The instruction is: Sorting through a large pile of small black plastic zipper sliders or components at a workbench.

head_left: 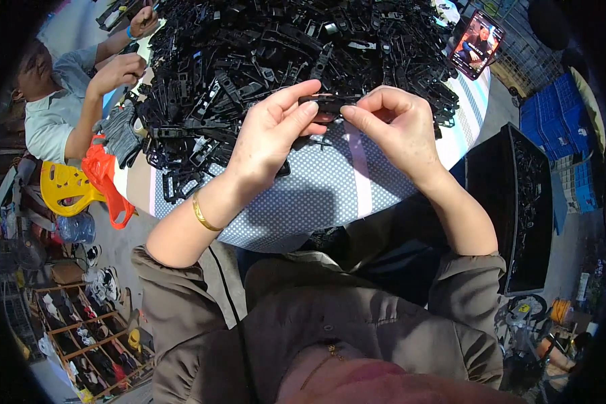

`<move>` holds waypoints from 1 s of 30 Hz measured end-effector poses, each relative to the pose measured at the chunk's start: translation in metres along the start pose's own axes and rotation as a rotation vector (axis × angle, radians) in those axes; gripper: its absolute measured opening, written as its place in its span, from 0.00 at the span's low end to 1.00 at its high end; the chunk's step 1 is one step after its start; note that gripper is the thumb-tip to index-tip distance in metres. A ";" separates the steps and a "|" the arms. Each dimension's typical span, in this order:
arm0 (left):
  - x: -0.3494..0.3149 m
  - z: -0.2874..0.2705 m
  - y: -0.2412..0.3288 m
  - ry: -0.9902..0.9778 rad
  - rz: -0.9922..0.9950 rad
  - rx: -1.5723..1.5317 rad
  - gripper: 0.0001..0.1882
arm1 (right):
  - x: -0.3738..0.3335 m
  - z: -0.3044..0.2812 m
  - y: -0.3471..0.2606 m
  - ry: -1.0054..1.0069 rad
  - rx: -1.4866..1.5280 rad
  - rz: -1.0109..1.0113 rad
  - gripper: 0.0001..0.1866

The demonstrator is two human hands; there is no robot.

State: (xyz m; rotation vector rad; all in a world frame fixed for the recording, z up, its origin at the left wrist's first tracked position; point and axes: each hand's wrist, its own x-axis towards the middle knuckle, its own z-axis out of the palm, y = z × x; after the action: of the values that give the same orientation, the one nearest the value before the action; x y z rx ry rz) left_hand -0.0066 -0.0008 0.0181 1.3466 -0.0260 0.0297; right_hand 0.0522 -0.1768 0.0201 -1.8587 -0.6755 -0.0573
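Note:
Between my two hands is a small, narrow black plastic part [330, 104], held level above the near side of the table. My left hand [273, 131] pinches its left end between thumb and fingers. At its right end my right hand [400, 128] grips it with thumb and forefinger. Just beyond and to the left of my hands lies a large heap of similar black plastic parts [229, 101]. Fine detail of the held part is too dark to make out, and my fingers hide both its ends.
The table's patterned cloth [303, 209] shows near me. A phone [477, 46] stands at the far right. A black bin [498, 202] with black parts is to my right, near blue crates [557, 121]. A co-worker [67, 101] sits left, by a yellow plastic seat [67, 187] and red bag [104, 175].

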 end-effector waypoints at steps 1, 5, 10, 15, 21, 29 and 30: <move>-0.001 -0.001 0.001 0.001 0.000 0.000 0.21 | 0.000 0.000 0.000 0.000 0.001 0.000 0.07; -0.001 -0.001 0.000 -0.033 0.010 0.118 0.22 | 0.000 0.000 -0.001 0.014 -0.123 -0.122 0.10; -0.002 -0.001 0.005 -0.045 0.052 0.222 0.23 | 0.001 -0.007 -0.007 -0.011 -0.575 -0.214 0.18; -0.002 -0.001 0.007 -0.141 -0.094 0.124 0.22 | 0.031 -0.026 -0.006 -0.189 -0.160 0.027 0.16; -0.010 0.013 -0.005 -0.474 -0.121 0.191 0.20 | 0.109 -0.045 0.032 0.299 -0.778 -0.533 0.12; -0.007 0.010 -0.005 -0.507 -0.099 0.375 0.18 | 0.162 -0.025 0.010 0.239 -0.993 -0.179 0.14; -0.006 0.010 -0.004 -0.493 -0.112 0.335 0.18 | 0.164 -0.026 0.008 0.179 -1.001 -0.110 0.16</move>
State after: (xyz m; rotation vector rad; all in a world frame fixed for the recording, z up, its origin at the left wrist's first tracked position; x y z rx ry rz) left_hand -0.0127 -0.0118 0.0161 1.6602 -0.3756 -0.4094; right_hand 0.2001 -0.1323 0.0814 -2.7092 -0.6744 -0.7398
